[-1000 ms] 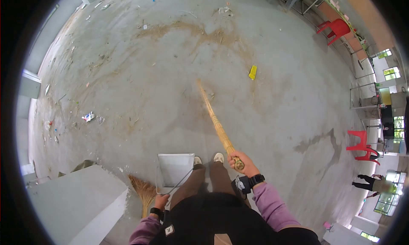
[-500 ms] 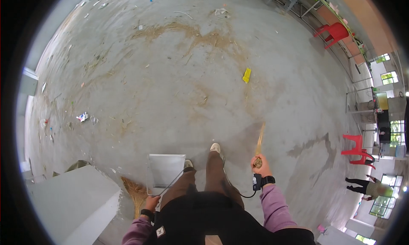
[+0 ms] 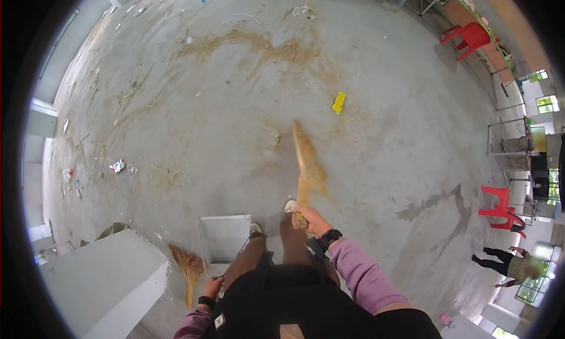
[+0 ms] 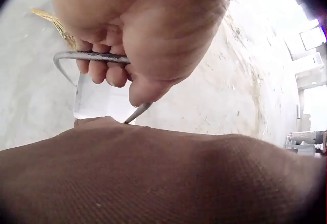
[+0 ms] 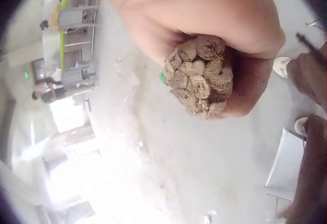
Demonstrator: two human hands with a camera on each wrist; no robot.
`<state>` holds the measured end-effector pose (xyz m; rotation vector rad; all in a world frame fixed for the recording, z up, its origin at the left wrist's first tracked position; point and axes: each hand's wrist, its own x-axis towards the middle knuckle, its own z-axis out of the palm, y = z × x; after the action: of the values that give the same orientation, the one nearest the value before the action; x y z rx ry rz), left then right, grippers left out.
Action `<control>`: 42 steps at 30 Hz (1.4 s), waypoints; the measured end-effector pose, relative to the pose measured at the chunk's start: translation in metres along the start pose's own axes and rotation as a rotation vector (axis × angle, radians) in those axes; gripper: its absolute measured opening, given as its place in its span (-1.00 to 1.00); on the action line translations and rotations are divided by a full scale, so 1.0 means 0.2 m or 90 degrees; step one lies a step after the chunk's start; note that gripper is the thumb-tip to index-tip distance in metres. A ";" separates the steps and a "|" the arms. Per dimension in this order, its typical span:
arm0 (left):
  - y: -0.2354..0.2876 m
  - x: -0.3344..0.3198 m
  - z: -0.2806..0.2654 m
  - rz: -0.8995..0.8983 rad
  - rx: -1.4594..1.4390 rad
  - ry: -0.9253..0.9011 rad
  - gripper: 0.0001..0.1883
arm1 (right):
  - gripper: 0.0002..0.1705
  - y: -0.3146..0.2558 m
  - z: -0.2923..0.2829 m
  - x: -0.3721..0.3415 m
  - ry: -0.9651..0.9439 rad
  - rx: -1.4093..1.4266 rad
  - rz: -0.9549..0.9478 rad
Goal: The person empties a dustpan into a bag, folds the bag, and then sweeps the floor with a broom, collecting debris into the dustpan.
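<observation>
In the head view my right hand (image 3: pixel 311 220) grips the handle of a straw broom (image 3: pixel 307 171), whose blurred bristles reach forward over the floor. The right wrist view shows the bundled stalk ends of the handle (image 5: pixel 199 78) poking out of my fist. My left hand (image 4: pixel 122 65) has its fingers curled round the thin metal handle (image 4: pixel 97 56) of a dustpan. The dustpan's pale pan (image 3: pixel 226 236) is by my left foot, at the lower left of the head view. A yellow piece of litter (image 3: pixel 338 103) lies ahead of the broom, with a band of brown debris (image 3: pixel 259 43) farther off.
A second straw broom (image 3: pixel 187 266) lies beside a white block (image 3: pixel 106 280) at the left. Scattered litter, including a crumpled wrapper (image 3: pixel 117 166), dots the floor. Red chairs (image 3: pixel 471 38), tables and another person (image 3: pixel 511 265) are along the right side.
The broom swung from ahead to my right side, then back in front of me, its bristles now blurred by motion. My left hand kept the dustpan beside my left leg.
</observation>
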<state>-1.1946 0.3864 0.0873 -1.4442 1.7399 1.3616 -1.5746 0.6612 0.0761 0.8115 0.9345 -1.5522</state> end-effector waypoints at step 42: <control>0.33 0.22 0.08 0.122 0.304 0.008 -0.72 | -0.85 -0.53 -0.20 -0.10 -0.052 -0.029 -0.122</control>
<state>-1.2729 0.3781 0.0694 -1.0457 2.0759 0.9304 -1.6742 0.7159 0.0906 0.6366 1.0066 -1.7098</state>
